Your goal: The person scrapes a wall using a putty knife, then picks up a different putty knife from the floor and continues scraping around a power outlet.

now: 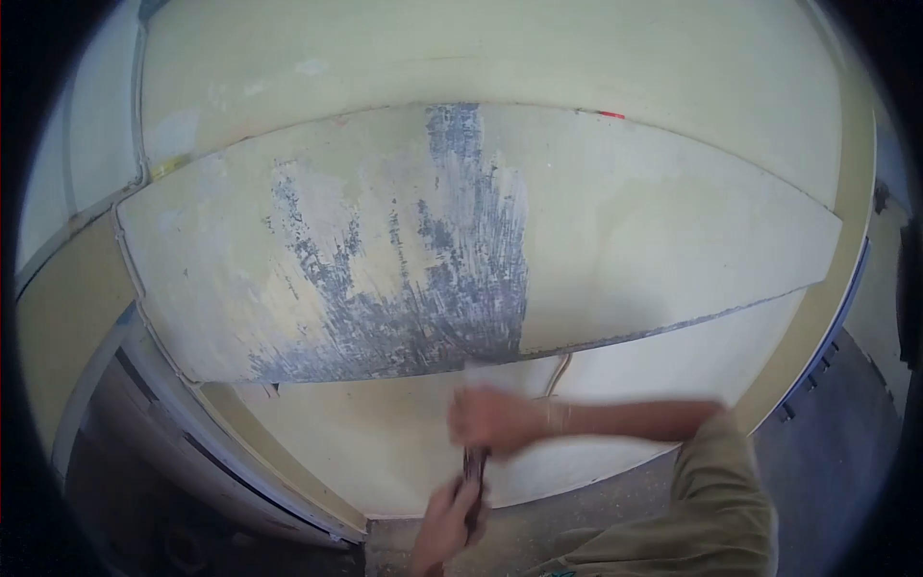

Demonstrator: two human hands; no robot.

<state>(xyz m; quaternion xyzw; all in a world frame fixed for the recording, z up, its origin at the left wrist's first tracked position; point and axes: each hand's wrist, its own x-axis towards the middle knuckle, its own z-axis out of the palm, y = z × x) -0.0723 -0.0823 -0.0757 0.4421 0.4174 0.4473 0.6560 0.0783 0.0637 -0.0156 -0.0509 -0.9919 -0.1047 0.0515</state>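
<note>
My right hand point(492, 419), blurred by motion, is wrapped round the upper part of a scraper point(474, 467) with a dark handle. Lower on the same handle, my left hand point(448, 512) is closed round it. Above my right hand a pale, smeared blade end overlaps the lower edge of the painted panel point(654, 231). That panel is cream, with a streaked grey patch point(423, 327) where the paint is stripped. The patch is widest along the bottom edge and runs up to the top edge in a narrow band.
A cream wall point(500, 48) rises above the panel, and a white surface point(385, 423) lies below it. A short cable point(558, 373) hangs under the lower edge. At left is a door-like frame point(163, 404); a blue-edged strip point(827, 337) runs along the right. The floor point(625, 500) looks dusty.
</note>
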